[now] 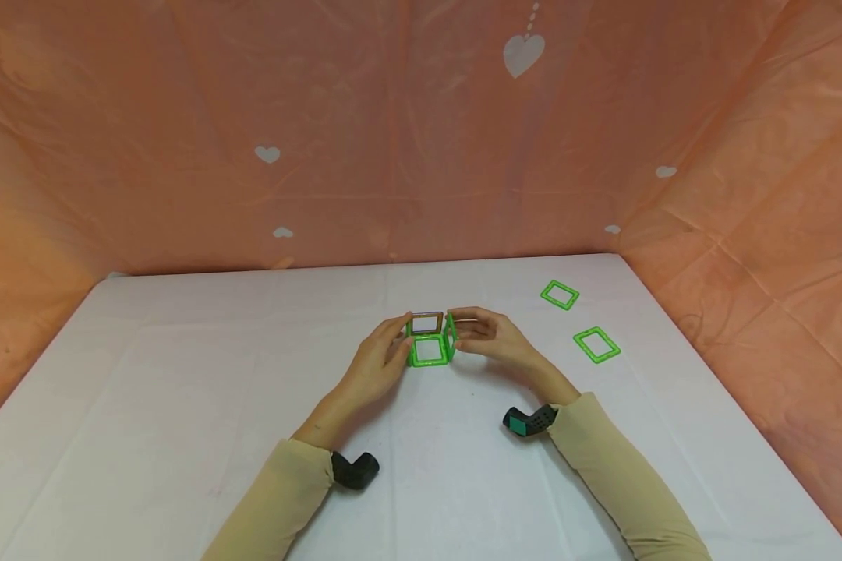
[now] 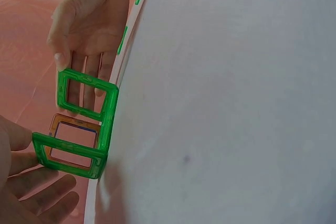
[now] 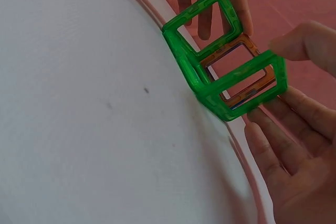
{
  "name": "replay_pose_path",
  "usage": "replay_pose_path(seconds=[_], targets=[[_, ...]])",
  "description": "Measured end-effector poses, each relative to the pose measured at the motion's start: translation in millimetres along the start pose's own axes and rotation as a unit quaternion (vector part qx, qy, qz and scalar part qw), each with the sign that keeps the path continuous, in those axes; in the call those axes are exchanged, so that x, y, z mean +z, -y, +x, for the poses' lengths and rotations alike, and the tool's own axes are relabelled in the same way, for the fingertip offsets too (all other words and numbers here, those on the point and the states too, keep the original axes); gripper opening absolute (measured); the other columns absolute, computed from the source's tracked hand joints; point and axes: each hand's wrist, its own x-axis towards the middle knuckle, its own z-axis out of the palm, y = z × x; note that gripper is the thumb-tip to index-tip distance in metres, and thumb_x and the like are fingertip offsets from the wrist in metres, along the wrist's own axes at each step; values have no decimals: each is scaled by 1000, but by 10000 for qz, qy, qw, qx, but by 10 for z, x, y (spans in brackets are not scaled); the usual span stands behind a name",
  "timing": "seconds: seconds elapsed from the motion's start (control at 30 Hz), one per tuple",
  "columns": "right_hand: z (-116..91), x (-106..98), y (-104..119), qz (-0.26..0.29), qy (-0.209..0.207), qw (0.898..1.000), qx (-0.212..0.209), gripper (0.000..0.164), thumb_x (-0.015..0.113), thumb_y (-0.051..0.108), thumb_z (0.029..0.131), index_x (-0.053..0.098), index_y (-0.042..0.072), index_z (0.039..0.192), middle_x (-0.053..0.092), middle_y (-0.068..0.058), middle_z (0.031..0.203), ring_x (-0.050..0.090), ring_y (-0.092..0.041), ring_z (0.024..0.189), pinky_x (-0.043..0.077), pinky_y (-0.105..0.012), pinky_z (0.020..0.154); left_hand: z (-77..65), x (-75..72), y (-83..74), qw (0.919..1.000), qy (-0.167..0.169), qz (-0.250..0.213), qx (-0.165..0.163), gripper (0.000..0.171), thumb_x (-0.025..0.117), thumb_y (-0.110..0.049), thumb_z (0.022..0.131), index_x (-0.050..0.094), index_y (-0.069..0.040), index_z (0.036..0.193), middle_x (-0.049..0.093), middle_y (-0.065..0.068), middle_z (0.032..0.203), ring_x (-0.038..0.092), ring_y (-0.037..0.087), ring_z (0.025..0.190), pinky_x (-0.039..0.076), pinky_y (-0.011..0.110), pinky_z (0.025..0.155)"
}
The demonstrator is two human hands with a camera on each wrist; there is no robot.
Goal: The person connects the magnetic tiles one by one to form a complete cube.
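Between the hands stands a small open box of square see-through magnetic tiles on the white table. A green bottom tile lies flat, with green tiles upright at left and right and an orange tile upright at the back. My left hand holds the left green tile, thumb near its upper corner and fingers along its outer face. On the other side my right hand holds the right green tile, thumb at the top corner and fingertips at its outer side.
Two loose green square tiles lie flat to the right, one farther back and one nearer. An orange cloth with pale hearts rises behind the table's far edge and along the sides. Black wrist devices sit at both cuffs.
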Motion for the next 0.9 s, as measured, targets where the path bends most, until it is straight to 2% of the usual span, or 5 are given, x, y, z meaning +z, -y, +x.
replay_pose_path(seconds=[0.5,0.73,0.9], targets=[[10,40,14,-208,-19,9998,53,52,66,8,87,50,3,136,55,-22,134,53,-34,124,49,-32,93,-5,7,-14,9991,-177,-370,69,43,54,-6,95,47,6,137,55,21,131,61,35,108,49,47,94],[6,55,26,-314,-76,9994,108,52,66,11,89,49,5,137,53,-18,138,51,-33,127,44,-43,101,-12,-10,-37,9985,-145,-507,-150,43,55,-7,95,48,3,136,55,21,130,60,37,109,48,48,94],[4,68,32,-418,-192,9989,133,51,66,15,89,51,7,137,54,-15,137,54,-31,124,45,-45,101,-7,-15,-43,9979,-71,-555,-312,43,53,-10,96,45,3,137,55,23,129,60,37,110,49,48,93]])
